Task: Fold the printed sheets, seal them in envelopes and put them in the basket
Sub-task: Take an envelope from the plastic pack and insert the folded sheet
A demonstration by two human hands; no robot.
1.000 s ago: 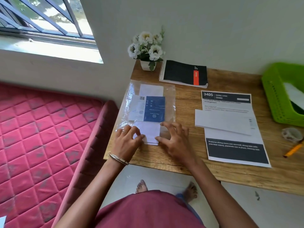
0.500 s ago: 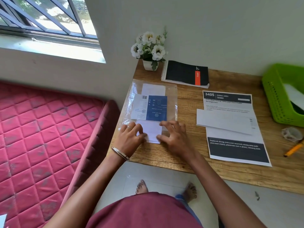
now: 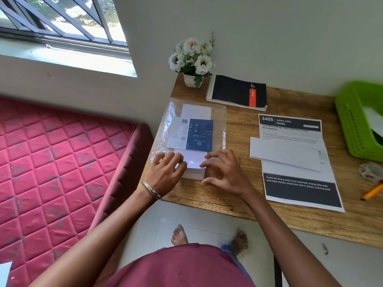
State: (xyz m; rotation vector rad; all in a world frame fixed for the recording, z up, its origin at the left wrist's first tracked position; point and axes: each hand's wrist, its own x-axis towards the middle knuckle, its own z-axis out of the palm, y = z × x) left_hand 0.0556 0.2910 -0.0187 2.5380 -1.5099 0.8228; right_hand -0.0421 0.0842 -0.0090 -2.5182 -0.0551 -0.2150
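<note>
Standing at a wooden tabletop point(image 3: 238, 206) beside a red quilted mattress point(image 3: 58, 162), a person works at a clear plastic packet point(image 3: 218, 129) that holds a stack of white envelopes point(image 3: 193, 162) under a blue-and-white label. At the packet's near, open end the left hand point(image 3: 165, 175), a ring on one finger and a bangle at the wrist, rests its curled fingers on the plastic and the left edge of the stack; whether it pinches anything cannot be told. Just right of it the right hand point(image 3: 223, 172) hovers with fingers spread and bent, index finger and thumb framing the stack's right corner, gripping nothing that can be made out. Behind the packet, against the wall, stand a small white pot of white flowers point(image 3: 191, 59) and a black spiral notebook point(image 3: 236, 93) with an orange strip. To the right of the hands lies a flat printed sheet point(image 3: 300, 191) headed "3405 DINING AREA", with a folded white sheet point(image 3: 288, 154) resting across its middle. Farther right, at the frame's edge, a green basket point(image 3: 350, 125) sits on the tabletop with something white inside; near it lie a crumpled wrapper point(image 3: 371, 171) and an orange pencil point(image 3: 373, 192).
</note>
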